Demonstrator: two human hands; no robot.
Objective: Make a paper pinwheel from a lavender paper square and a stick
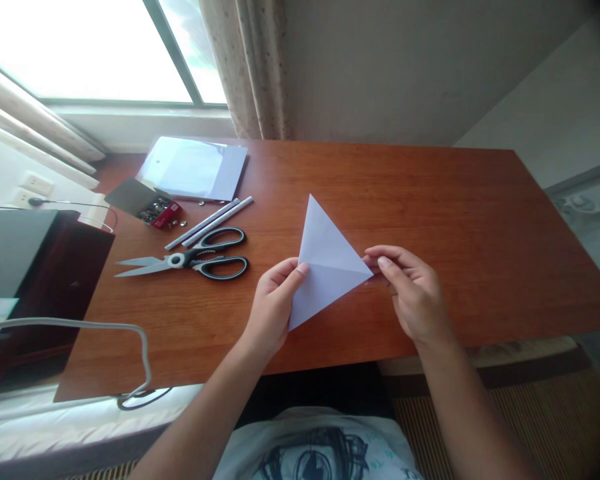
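A white sheet of paper point(325, 267), folded into a triangle with a crease across its middle, is held above the table. My left hand point(275, 300) grips its left edge, thumb on top and fingers underneath. Beside the paper's right corner is my right hand point(415, 287), its fingers loosely bent and the thumb apart from the paper. Its fingertips lie close to that corner; whether they touch it I cannot tell.
On the wooden table point(430, 207), to the left, lie black-handled scissors point(180, 260), two silvery rods point(213, 223), an open small box point(155, 207) of metal pieces and a plastic-sleeved pack point(190, 167). A grey cable point(105, 325) crosses the table's left front corner.
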